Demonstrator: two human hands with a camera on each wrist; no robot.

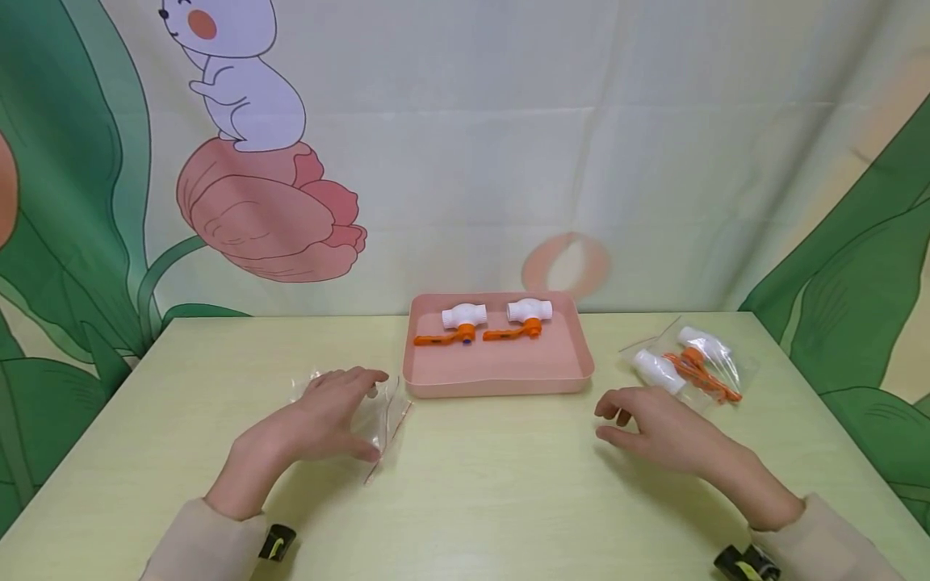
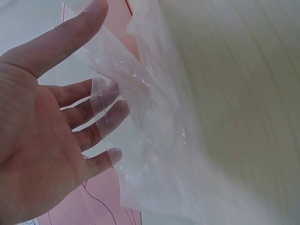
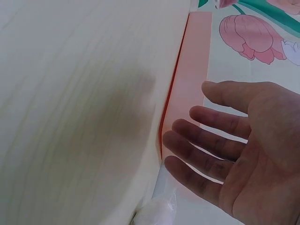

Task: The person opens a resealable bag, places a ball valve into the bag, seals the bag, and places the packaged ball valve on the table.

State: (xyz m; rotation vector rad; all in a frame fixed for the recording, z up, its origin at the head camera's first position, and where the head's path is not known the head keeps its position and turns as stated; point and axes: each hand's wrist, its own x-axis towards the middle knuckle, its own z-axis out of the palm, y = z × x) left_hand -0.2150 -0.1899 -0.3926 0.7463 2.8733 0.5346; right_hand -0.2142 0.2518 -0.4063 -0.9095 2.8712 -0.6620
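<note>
My left hand [image 1: 320, 424] is over a clear plastic zip bag [image 1: 390, 420] left of the tray, fingers relaxed and spread. In the left wrist view the bag [image 2: 154, 122] lies in front of the fingertips [image 2: 117, 112], and no pinch on it shows. My right hand [image 1: 664, 428] hovers over the table right of the tray, fingers loosely bent around nothing. Just beyond it lie white ball valves [image 1: 657, 371] with orange handles in clear bags. In the right wrist view the right hand [image 3: 243, 145] has its palm exposed, and one bagged white part [image 3: 154, 212] shows at the bottom.
A shallow pink tray [image 1: 501, 375] stands at the table's back middle. Two white ball valves with orange handles lie in it side by side, one left [image 1: 463, 316] and one right [image 1: 529, 310]. A printed curtain [image 1: 450, 161] hangs behind the pale wooden table [image 1: 494, 484].
</note>
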